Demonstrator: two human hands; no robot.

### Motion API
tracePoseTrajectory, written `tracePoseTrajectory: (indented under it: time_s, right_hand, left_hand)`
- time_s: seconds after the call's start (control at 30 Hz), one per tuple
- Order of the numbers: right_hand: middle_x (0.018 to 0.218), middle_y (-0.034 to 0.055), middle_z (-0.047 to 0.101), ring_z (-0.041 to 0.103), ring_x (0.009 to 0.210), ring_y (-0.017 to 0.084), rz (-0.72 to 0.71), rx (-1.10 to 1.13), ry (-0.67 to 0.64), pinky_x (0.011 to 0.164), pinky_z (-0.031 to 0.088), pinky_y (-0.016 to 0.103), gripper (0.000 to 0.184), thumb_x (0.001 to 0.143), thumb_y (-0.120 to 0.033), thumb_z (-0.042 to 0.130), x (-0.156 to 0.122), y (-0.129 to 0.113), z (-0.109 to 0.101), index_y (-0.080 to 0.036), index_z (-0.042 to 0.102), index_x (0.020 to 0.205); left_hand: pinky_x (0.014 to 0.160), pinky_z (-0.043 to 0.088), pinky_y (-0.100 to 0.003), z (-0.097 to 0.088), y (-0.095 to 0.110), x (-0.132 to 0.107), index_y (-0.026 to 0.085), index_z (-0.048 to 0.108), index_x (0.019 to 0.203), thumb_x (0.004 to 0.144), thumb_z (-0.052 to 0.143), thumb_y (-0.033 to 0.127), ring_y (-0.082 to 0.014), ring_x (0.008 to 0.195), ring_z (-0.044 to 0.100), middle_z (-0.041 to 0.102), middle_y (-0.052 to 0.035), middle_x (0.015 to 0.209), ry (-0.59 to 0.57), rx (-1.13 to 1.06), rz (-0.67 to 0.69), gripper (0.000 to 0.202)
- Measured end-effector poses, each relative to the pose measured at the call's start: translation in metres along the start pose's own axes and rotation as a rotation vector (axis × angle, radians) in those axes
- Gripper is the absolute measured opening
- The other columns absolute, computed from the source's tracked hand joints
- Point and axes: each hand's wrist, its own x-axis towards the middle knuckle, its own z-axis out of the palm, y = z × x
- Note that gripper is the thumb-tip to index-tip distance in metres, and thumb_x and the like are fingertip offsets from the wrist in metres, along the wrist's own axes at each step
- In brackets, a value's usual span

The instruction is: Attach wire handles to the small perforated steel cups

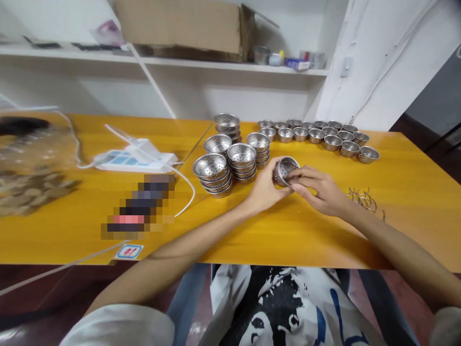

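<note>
Tilted with its mouth toward my right side, a small perforated steel cup [282, 169] is gripped by my left hand [262, 187], fingers wrapped round its wall. My right hand [322, 191] has its fingers bent together at the cup's opening, the tips partly inside the rim. Whatever those fingertips pinch is hidden. Just left of my hands stand several stacks of similar perforated cups [215, 174]. Thin curved metal wire pieces [364, 201] lie on the table beside my right forearm.
Rows of single perforated cups [332, 142] stand at the back right of the yellow table [252, 240]. Leftward are a white power strip [144, 162] with cables, a pixelated object [142, 204] and a pile of brownish pieces [32, 192]. A shelf above carries a cardboard box [180, 29].
</note>
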Motion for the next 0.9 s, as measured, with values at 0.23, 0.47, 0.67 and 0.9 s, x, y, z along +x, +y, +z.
tracePoseTrajectory:
  time_s: [0.23,0.47,0.67,0.9]
  right_hand:
    - [0.132,0.0178,0.059,0.066,0.109,0.029,0.008,-0.288,0.170,0.083,0.062,0.044,0.025,0.112,-0.036,0.065,-0.022,0.006,0.006,-0.023,0.079,0.129]
    - [0.126,0.0150,0.075,0.071,0.085,0.020,0.082,-0.632,0.040,0.058,0.045,0.029,0.031,0.113,-0.028,0.057,-0.014,0.001,0.009,-0.020,0.074,0.138]
    - [0.115,0.0136,0.083,0.070,0.076,0.017,-0.181,-0.806,0.093,0.061,0.043,0.032,0.029,0.110,-0.013,0.056,-0.022,0.006,0.008,-0.017,0.080,0.127]
    - [0.090,0.0080,0.069,0.061,0.077,0.018,-0.036,-0.335,0.074,0.072,0.046,0.032,0.039,0.121,-0.036,0.048,-0.020,0.002,0.016,-0.019,0.071,0.095]
  left_hand:
    - [0.110,0.060,-0.042,-0.018,0.011,-0.005,0.022,0.060,0.139,0.072,0.088,0.026,-0.0301,0.124,0.076,0.076,-0.0101,0.136,-0.058,0.038,0.060,0.072]
    - [0.103,0.063,-0.042,0.004,0.021,-0.013,0.019,0.065,0.134,0.067,0.091,0.025,-0.0306,0.110,0.079,0.081,-0.0096,0.127,-0.186,0.082,-0.029,0.072]
    - [0.093,0.064,-0.038,0.005,0.019,-0.009,0.016,0.069,0.133,0.063,0.093,0.025,-0.0275,0.100,0.080,0.083,-0.0071,0.117,-0.141,0.079,-0.181,0.074]
    - [0.097,0.064,-0.041,-0.003,0.018,-0.006,0.016,0.072,0.132,0.065,0.093,0.027,-0.0286,0.102,0.081,0.085,-0.0090,0.117,-0.081,0.167,-0.137,0.071]
